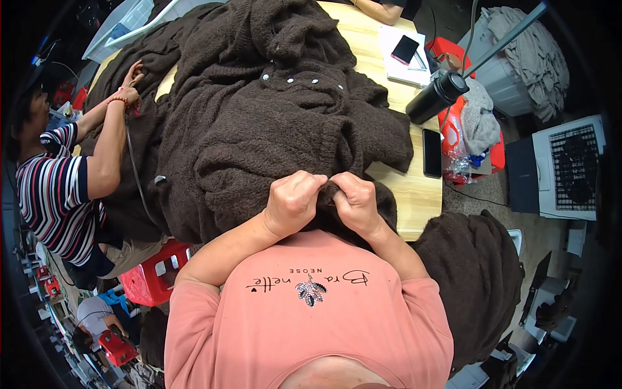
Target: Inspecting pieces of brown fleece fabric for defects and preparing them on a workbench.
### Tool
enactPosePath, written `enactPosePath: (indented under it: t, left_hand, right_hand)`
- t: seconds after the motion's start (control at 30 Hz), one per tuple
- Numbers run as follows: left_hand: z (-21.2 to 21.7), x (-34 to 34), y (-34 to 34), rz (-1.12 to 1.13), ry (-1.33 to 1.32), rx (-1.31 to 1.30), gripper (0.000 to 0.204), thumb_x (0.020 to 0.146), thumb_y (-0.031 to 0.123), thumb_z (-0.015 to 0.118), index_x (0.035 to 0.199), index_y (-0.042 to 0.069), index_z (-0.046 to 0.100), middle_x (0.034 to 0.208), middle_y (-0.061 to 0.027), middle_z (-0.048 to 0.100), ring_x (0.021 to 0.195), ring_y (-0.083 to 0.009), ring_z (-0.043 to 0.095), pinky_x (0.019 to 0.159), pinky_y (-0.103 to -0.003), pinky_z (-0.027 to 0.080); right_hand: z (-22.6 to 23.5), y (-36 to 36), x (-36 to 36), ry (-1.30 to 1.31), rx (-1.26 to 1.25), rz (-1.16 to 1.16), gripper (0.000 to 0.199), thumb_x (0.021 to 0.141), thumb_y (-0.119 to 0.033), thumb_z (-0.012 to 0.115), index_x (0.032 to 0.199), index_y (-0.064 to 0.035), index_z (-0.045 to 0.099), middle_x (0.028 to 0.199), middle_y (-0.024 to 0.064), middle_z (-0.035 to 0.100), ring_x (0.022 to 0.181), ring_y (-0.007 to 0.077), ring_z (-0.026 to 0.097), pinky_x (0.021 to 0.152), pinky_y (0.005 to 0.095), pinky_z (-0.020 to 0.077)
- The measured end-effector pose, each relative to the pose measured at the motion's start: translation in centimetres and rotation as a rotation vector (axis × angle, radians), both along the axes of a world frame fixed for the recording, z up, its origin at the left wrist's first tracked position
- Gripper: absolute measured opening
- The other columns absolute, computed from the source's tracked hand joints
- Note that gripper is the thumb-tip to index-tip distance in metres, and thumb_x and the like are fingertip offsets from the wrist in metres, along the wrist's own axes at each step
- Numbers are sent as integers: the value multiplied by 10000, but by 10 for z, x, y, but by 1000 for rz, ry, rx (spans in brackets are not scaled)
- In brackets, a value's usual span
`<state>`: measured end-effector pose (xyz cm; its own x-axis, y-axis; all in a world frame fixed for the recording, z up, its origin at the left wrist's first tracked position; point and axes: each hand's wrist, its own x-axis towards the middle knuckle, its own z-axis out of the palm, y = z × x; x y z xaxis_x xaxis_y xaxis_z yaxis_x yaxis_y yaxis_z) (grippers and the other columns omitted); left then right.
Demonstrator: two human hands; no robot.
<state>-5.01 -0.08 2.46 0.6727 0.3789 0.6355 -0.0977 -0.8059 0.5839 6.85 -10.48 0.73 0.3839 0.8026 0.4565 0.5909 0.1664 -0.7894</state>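
A heap of dark brown knitted garments [246,129] covers most of the table in front of me, its near edge reaching my chest. My left hand [295,202] is closed in a pinch at the edge of this knit. Close beside it, my right hand [355,202] pinches a small dark fold of the same knitted garment, fingertips almost meeting those of the left. Anything finer between the fingertips is too small to make out. Several shiny round buttons [290,80] run in a row across the cloth farther up.
A black bottle [435,97], a phone [432,153] and another phone [405,49] on white paper lie along the table's right side. More brown knitwear [472,279] is piled at my right. A co-worker in a striped shirt [55,188] handles cloth at the left, near a red stool [152,275].
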Motion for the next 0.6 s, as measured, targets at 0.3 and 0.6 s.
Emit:
enactPosePath:
  t: [0.3,0.6]
  left_hand:
    - [6,1,-3,79,-81,-136,159,705,-100,613,835,-10,629,701,-138,618,579,-246,608,503,-294,469]
    - [5,2,-5,72,-131,72,179,670,-135,598,823,-43,583,691,-132,606,564,-238,609,499,-284,503]
  right_hand:
    - [7,7,1,-417,151,-58,234,558,117,510,773,28,540,613,133,511,519,285,534,473,345,438]
    - [1,25,-4,-353,203,-152,171,566,74,526,718,-2,506,588,104,469,491,264,505,437,340,416]
